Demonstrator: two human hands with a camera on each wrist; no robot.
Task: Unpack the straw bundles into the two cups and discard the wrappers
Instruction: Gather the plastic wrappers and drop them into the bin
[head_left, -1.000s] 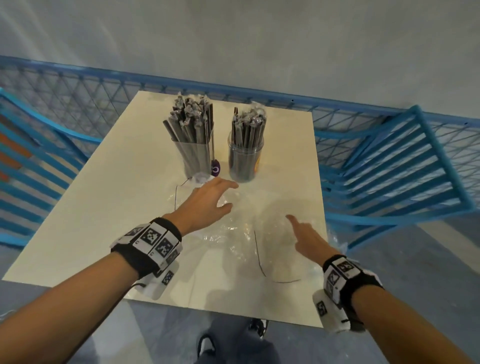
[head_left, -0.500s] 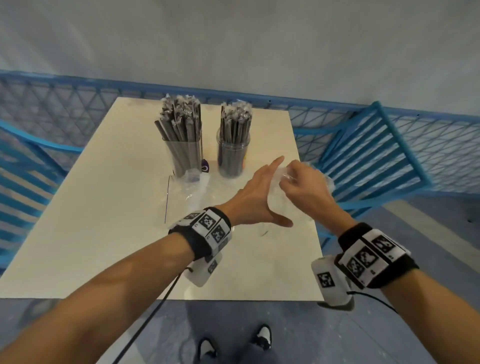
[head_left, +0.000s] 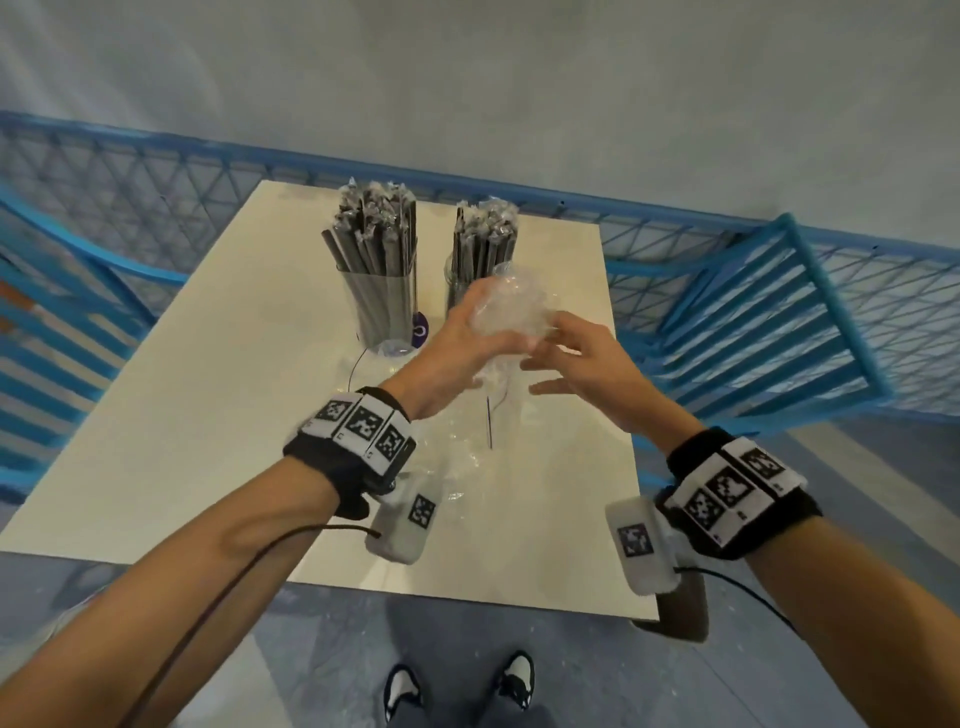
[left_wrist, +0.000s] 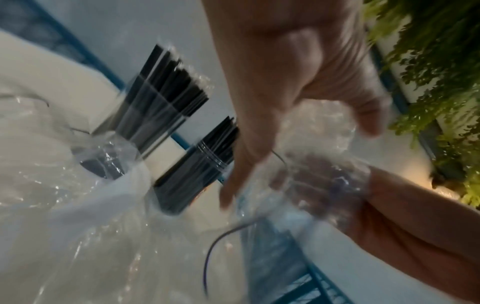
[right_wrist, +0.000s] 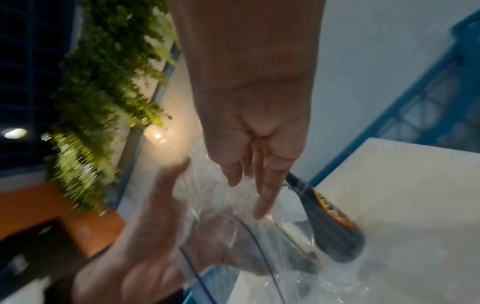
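Observation:
Two clear cups stand at the table's far side, the left cup (head_left: 384, 306) and the right cup (head_left: 457, 283), both full of dark wrapped straws (head_left: 374, 234). In front of the right cup, a crumpled clear wrapper (head_left: 511, 306) is held above the table between both hands. My left hand (head_left: 452, 358) cups it, thumb and fingers round the plastic (left_wrist: 324, 127). My right hand (head_left: 587, 364) presses straight fingers (right_wrist: 259, 195) against it from the right. A tail of the wrapper (head_left: 467, 452) hangs to the table. More clear plastic (head_left: 395, 349) lies at the left cup's foot.
The white table (head_left: 208, 415) has bare surface to the left and near the front edge. A blue mesh railing (head_left: 156, 208) runs behind and left; a blue slatted gate (head_left: 769, 322) stands close on the right. A small purple tag (head_left: 420, 332) sits between the cups.
Both hands have risen from the flat plastic on the table. The left hand moved right to meet the right hand, and the wrapper is now bunched up between them.

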